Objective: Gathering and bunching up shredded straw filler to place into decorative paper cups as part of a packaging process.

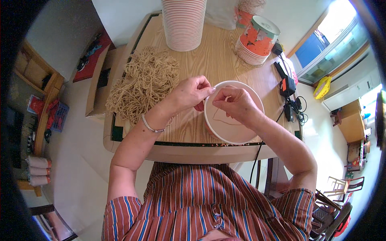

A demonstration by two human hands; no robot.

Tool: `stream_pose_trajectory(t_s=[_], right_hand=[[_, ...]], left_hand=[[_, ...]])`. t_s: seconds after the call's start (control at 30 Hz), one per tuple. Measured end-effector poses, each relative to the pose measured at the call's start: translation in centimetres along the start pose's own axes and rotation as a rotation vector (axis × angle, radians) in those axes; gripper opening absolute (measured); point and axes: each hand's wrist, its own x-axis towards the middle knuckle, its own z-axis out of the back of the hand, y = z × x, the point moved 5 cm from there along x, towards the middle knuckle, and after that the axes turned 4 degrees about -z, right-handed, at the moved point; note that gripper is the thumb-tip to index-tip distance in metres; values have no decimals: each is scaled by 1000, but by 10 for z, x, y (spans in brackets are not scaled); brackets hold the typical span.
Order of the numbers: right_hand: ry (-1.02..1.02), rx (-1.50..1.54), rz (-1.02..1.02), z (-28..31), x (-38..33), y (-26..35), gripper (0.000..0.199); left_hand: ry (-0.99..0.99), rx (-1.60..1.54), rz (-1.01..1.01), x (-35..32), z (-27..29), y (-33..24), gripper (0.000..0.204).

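Brown garment with blue and white stripes point(189, 193) nearest, on the near side of the landmark: a round, white-rimmed bucket with a pale interior point(237, 133), open top up. Bucket sits on a wood-grain table point(213, 52).

Left hand point(196, 91), silvery bracelet point(147, 124) at wrist, is at the bucket's left rim; thumb and index bent in close together, can't tell if anything is between them. Right hand point(238, 105) is over the bucket's opening, thumb and index tips pinched together, looks to have hold of a thin tan strand point(228, 123). Strand loops down inside the bucket below that hand.

Left of bucket: big tangled heap of tan cord point(146, 80). Beyond bucket, to the left: tall nested stack of white buckets with reddish rim lines point(184, 26). Beyond bucket, to the right: upside-down stack of orange-red and white printed buckets point(257, 42). Right of bucket: black power adapters point(286, 86) with coiled black cable point(299, 110). Further left of bucket, past the heap: open brown cardboard box point(96, 90).
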Motion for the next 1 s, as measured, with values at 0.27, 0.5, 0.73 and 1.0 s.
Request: stream_pose_trajectory(t_s=[0.27, 0.5, 0.73, 1.0], right_hand=[[-25, -21, 63, 0, 1, 1, 14], [-50, -38, 92, -1, 5, -1, 15], [-47, -10, 104, -3, 6, 3, 15], [-64, -50, 109, -3, 6, 2, 15]], left_hand=[[10, -9, -3, 1, 0, 4, 21], [13, -8, -9, 0, 0, 3, 21], [26, -111, 8, -8, 7, 16, 23], [2, -106, -22, -28, 6, 8, 17]])
